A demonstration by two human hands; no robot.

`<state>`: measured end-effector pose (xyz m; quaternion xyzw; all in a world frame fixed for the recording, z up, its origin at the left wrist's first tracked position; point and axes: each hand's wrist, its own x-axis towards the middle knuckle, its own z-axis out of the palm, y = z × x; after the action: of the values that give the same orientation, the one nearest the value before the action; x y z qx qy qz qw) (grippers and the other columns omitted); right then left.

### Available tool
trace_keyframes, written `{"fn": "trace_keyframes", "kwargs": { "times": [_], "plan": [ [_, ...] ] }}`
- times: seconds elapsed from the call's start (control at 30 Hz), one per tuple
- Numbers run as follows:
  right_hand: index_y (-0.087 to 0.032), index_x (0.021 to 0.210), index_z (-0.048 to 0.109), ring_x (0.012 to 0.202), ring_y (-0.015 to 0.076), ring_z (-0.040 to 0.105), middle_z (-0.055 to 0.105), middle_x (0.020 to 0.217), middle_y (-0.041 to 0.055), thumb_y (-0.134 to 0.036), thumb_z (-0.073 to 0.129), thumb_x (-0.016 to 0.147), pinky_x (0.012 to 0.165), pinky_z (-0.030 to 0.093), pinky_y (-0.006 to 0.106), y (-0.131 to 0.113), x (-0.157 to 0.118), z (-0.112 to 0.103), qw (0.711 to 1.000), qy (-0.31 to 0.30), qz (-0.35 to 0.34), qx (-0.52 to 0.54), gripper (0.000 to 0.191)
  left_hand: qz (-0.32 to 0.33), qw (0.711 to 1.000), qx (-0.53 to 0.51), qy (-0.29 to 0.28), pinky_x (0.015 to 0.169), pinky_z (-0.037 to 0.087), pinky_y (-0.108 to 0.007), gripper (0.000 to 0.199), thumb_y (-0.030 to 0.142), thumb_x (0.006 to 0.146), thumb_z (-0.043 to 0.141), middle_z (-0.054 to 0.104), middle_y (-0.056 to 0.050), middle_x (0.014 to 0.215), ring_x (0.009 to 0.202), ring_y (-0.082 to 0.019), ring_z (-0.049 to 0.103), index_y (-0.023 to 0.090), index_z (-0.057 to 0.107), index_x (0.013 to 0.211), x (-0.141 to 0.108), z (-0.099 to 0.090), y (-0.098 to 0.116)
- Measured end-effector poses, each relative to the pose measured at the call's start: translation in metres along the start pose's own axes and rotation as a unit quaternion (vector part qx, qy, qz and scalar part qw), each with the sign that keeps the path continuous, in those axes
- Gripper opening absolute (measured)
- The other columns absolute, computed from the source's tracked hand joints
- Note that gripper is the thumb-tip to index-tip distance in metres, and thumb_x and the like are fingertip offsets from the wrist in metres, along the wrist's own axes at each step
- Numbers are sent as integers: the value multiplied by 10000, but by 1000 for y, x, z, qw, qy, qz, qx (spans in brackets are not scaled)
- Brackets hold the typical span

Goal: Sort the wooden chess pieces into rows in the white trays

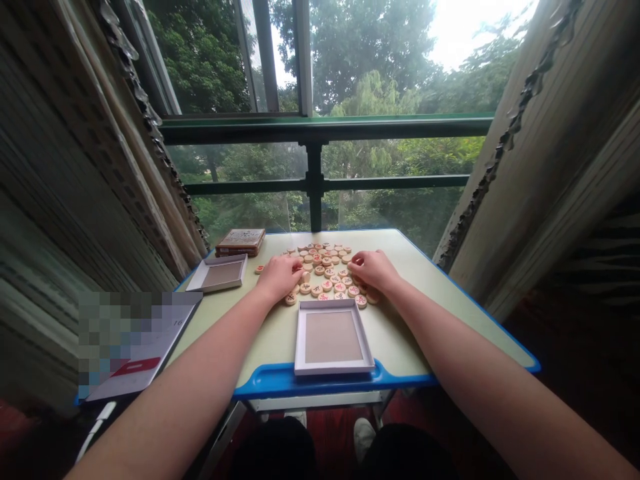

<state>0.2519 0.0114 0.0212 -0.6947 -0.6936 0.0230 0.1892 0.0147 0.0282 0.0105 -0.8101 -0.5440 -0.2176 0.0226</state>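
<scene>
Many round wooden Chinese chess pieces [327, 285] with red and black characters lie spread in the middle of the table. At the left side of the spread, my left hand [281, 275] is closed, its thumb and fingertips pinched against a pale piece [306, 276] that looks tilted. Opposite it, my right hand [374, 269] has its fingers bent together at the right edge of the pieces; what they pinch, if anything, is hidden. Nearer to me, a shallow white box tray [300, 340] with a brown inside lies at the table's front edge.
The pale table [453, 327] has a blue rim and stands against a railing [330, 130] and window. Another shallow box part [242, 272] and a stack of flat boxes [241, 241] sit at the back left. A partly blurred laptop-like flat object [150, 347] lies left.
</scene>
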Motion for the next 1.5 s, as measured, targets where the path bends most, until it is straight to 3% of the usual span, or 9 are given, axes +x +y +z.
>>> {"fn": "trace_keyframes", "kwargs": {
  "times": [0.13, 0.27, 0.5, 0.7, 1.0, 1.1, 1.3, 1.43, 1.5],
  "plan": [
    [-196, 916, 697, 872, 202, 562, 702, 845, 56, -302, 544, 755, 729, 412, 258, 0, 2, 3, 999, -1, 12, 33, 246, -11, 1000, -15, -17, 704, 473, -298, 206, 326, 763, 528, 693, -57, 865, 839, -222, 604, 212, 699, 782, -1, -1, 1],
    [-181, 953, 692, 821, 183, 587, 704, 861, 53, -279, 554, 730, 736, 417, 252, 0, 3, 3, 998, 5, 25, 53, 279, -4, 998, -59, -2, 739, 475, -298, 224, 297, 727, 577, 681, -59, 873, 828, -209, 602, 189, 690, 887, 1, -1, 0],
    [-193, 860, 702, 918, 224, 565, 704, 852, 63, -334, 566, 731, 715, 424, 265, 0, 1, 2, 999, 5, 12, 30, 234, 15, 993, -118, 28, 764, 479, -288, 162, 157, 715, 562, 630, -33, 850, 777, -166, 587, 195, 688, 809, 1, 4, 1],
    [-176, 1034, 669, 872, 184, 577, 690, 949, 51, -191, 567, 710, 796, 406, 253, -5, 2, 3, 998, 16, -28, 45, 340, 61, 986, -150, 31, 757, 480, -288, 180, 102, 694, 548, 598, -19, 840, 764, -149, 581, 203, 674, 773, -1, 4, 6],
    [-216, 812, 734, 878, 175, 559, 669, 936, 45, -149, 552, 699, 853, 381, 261, -4, 0, -3, 994, 15, -100, 31, 224, 92, 983, -153, 34, 756, 480, -295, 223, 70, 703, 522, 599, -35, 839, 776, -155, 579, 195, 697, 763, 0, 7, 5],
    [-193, 756, 737, 790, 150, 582, 686, 863, 41, -139, 524, 699, 786, 398, 231, -1, 0, -8, 993, -24, -105, 46, 226, 85, 984, -153, 35, 771, 484, -295, 231, 72, 696, 527, 603, -38, 851, 788, -157, 583, 198, 709, 760, 0, 8, 5],
    [-194, 811, 724, 681, 146, 585, 700, 804, 37, -202, 537, 665, 546, 368, 218, 7, -1, -18, 997, -66, -25, 15, 237, 69, 988, -138, 28, 741, 495, -281, 232, 80, 671, 526, 605, -28, 829, 764, -150, 586, 204, 712, 734, -1, 8, 4],
    [-195, 729, 714, 622, 142, 574, 685, 694, 32, -249, 539, 675, 499, 341, 219, 11, -2, -20, 995, -99, 7, 5, 191, 75, 990, -122, 10, 741, 498, -289, 184, 125, 686, 530, 616, -36, 828, 747, -157, 589, 196, 701, 678, -2, 6, 5],
    [-195, 727, 707, 616, 138, 574, 682, 691, 27, -257, 554, 677, 504, 351, 216, 11, -2, -20, 995, -103, 6, 15, 173, 72, 990, -119, 15, 795, 491, -301, 220, 141, 722, 498, 634, -46, 880, 803, -169, 598, 193, 710, 752, -2, 6, 6]
  ]
}}
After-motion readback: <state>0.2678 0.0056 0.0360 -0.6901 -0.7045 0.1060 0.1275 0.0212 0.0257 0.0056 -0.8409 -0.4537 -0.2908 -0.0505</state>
